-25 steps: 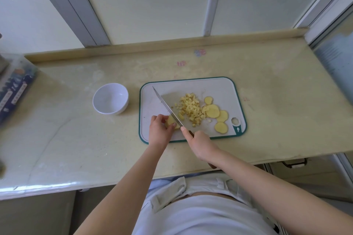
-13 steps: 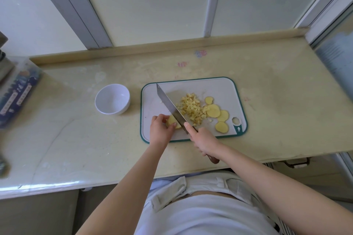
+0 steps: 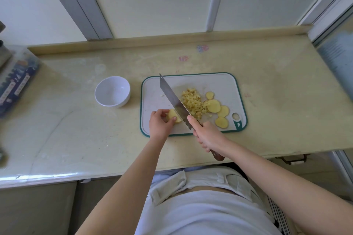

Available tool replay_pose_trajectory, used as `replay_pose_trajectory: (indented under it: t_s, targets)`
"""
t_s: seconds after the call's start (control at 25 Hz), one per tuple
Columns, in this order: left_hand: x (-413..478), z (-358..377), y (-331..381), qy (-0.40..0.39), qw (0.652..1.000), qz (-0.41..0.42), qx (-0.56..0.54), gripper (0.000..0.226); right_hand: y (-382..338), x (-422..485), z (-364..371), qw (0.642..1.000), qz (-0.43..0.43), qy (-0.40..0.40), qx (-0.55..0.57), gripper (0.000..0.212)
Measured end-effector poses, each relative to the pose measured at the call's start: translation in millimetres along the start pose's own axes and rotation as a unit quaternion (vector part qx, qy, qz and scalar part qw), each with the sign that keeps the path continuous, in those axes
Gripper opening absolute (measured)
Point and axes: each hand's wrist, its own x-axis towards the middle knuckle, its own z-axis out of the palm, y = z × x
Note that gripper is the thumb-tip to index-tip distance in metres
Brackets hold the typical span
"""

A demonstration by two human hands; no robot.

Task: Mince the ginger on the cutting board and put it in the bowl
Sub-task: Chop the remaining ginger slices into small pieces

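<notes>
Left of the right hand gripping the knife, left hand pinches a firm-looking, likely slick ginger chunk by its edge.

Counts: 1 bowl, 1 board, 1 knife. Ginger: 4 loose slices, 1 chunk, 1 mince pile. 2 hands in view: left hand, right hand. 1 box at far left. 1 counter.
</notes>
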Motion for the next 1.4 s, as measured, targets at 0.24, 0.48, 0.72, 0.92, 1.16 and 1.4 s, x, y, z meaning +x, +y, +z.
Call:
replay_pose_trajectory:
  t_s: [0.24,0.48,0.72,0.92,1.16,1.4]
  targets:
    - [-3.5,1.7,-1.8,0.005,1.0,0.003,-0.019,0.032,4.0,-9.3,1.3,1.0,0.014,-0.008,-0.009,0.054]
    - [-5.4,3.4,-1.5,0.008,0.999,-0.003,-0.032,0.028,3.1,-17.3,3.6,1.0,0.009,-0.015,-0.006,0.052]
    - [-5.0,3.2,-0.6,0.007,1.0,-0.007,-0.027,0.025,2.7,-17.5,8.2,0.999,0.004,0.009,-0.046,0.056]
    - [-0.3,0.3,1.9,-0.003,1.0,-0.019,-0.013,0.024,-3.1,-14.2,13.5,0.995,0.013,0.018,-0.099,0.06]
    - [1.1,-0.5,1.7,-0.004,1.0,-0.018,-0.004,0.024,-9.4,-10.3,19.2,0.99,0.001,0.02,-0.137,0.051]
    - [0.0,-0.1,2.4,0.0,1.0,-0.013,0.006,0.026,-4.1,-1.5,25.0,0.986,-0.023,0.033,-0.163,0.049]
